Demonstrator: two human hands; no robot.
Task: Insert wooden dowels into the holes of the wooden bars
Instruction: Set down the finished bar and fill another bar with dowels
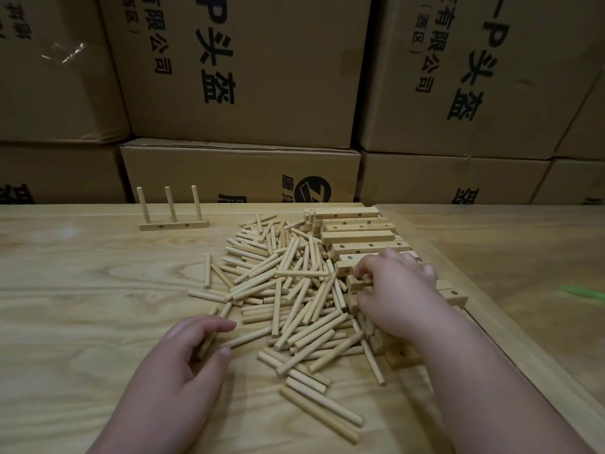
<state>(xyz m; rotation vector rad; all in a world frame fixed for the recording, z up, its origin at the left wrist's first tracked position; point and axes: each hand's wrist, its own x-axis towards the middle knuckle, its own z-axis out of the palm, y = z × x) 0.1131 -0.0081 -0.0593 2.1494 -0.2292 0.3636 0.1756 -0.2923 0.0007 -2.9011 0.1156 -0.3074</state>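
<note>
Wooden tabletop (pixel 82 290) fills my view, pale and grained, with stacked cardboard boxes (pixel 242 70) walling off the far edge. Far left on it, I see a finished bar (pixel 173 225) lying flat with three dowels standing upright in its holes. Nearer me, my left hand (pixel 183 358) rests at the near left edge of the loose dowel pile (pixel 288 290), fingers and thumb curled around one dowel (pixel 209 339) lying on the table. The pile sprawls across the middle, sticks crossing every way. Just right of it, drilled bars (pixel 357 237) lie side by side in a row running from the far side towards me. My right hand (pixel 396 290) is down on the near part of that row, thumb and fingertips pinching the end of one bar (pixel 355 283). Something green (pixel 582 291), blurred, lies at the right edge.
</note>
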